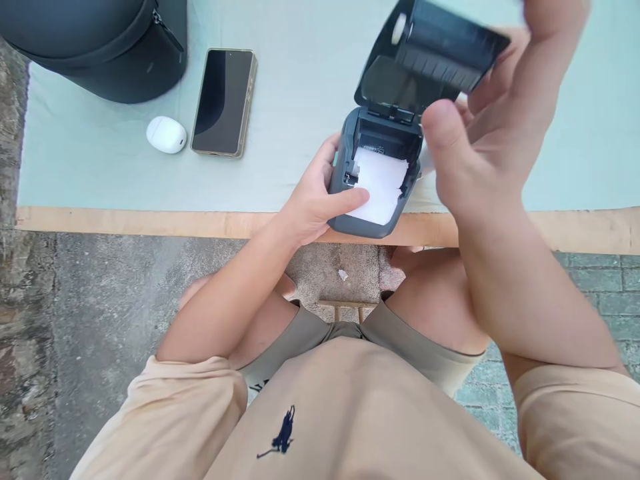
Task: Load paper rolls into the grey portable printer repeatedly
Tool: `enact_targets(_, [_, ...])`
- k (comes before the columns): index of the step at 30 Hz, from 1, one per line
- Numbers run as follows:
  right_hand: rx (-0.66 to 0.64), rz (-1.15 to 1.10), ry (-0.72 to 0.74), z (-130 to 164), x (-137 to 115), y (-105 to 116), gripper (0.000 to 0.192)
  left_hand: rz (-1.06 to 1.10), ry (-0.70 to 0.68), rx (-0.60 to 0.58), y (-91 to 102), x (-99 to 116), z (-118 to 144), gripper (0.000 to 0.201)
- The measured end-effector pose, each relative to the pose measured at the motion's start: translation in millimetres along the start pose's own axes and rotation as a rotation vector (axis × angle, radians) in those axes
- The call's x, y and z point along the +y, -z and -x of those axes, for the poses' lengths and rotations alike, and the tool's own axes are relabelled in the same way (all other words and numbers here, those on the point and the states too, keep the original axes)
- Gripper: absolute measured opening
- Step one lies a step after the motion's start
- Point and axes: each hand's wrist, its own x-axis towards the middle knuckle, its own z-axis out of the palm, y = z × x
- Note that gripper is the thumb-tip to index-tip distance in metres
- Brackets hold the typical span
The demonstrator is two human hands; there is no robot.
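Observation:
My left hand (313, 197) grips a dark grey portable printer (337, 200) at the table's front edge, fingers round its left side and thumb on the white paper (383, 180) inside. The printer's lid (373, 80) stands raised on its hinge. In front of the lid is a dark ribbed block (445, 57) with a white round end, slightly blurred. My right hand (495, 127) is closed at the right end of this block, some fingers behind it. The thumb shows near the lid's lower right corner. I cannot tell whether the block is joined to the lid.
A black smartphone (223, 103) lies on the pale green tabletop (300, 80), beside a small white rounded case (167, 135). At the back left stands a large black zippered case (115, 53). A wooden strip (150, 222) runs along the table's front edge, above my knees.

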Motion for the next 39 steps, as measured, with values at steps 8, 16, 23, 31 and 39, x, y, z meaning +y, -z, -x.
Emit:
enact_targets(8, [-0.167,0.128,0.058,11.7,-13.4,-1.8,0.017,-0.021,0.015,-0.018,2.4,3.4,-0.7,0.076])
enact_targets(16, [-0.233,0.085,0.053,13.8,-10.3,3.4,0.036,0.068,-0.127,-0.204,16.4,-12.5,-17.8,0.063])
enact_targets(23, [-0.321,0.122,0.103,13.5,-14.3,9.8,0.039,-0.027,-0.170,-0.168,16.5,-12.7,-12.6,0.056])
enact_targets(31, [-0.343,0.134,0.093,11.2,-8.5,11.6,0.039,-0.029,-0.156,-0.139,15.8,-10.8,-9.5,0.050])
enact_targets(39, [-0.261,0.199,0.123,16.8,2.5,8.4,0.045,0.138,-0.101,-0.189,7.0,-5.4,-13.1,0.035])
